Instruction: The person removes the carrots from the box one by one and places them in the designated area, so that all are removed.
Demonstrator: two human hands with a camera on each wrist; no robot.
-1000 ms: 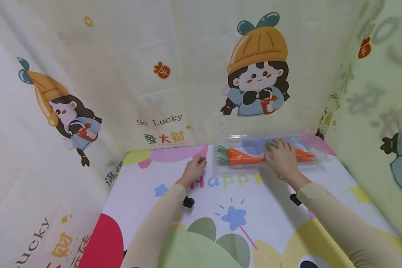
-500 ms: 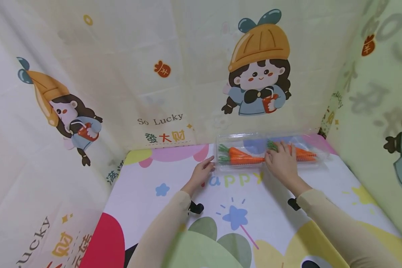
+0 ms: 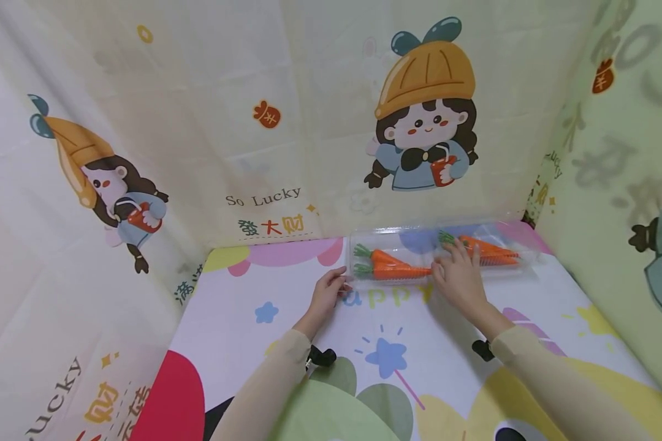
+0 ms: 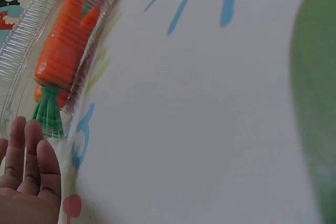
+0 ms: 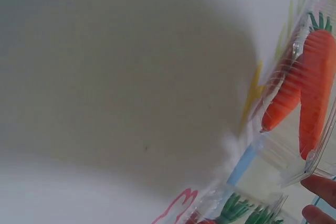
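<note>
Two clear plastic boxes lie end to end on the printed cloth in the head view, with orange toy carrots with green tops inside. My left hand (image 3: 327,295) is at the near left corner of the left box (image 4: 25,72); its fingers look fairly straight in the left wrist view, and contact is hard to tell. The left box's carrots (image 3: 390,264) point rightward. My right hand (image 3: 460,278) is where the boxes meet, its fingertips (image 5: 319,183) by the left box's end in the right wrist view. It partly hides the right box's carrots (image 3: 491,250).
A pale printed curtain (image 3: 309,73) hangs behind the boxes, and more curtain (image 3: 629,184) hangs along the right side. The white cloth (image 3: 232,343) on the table carries coloured stars, letters and shapes. A small black device (image 3: 322,356) sits on the left wrist.
My left hand has moved rightward to the left box's end. The left box has shifted slightly left and nearer to me. My right hand has moved a little nearer; the right box stays about put.
</note>
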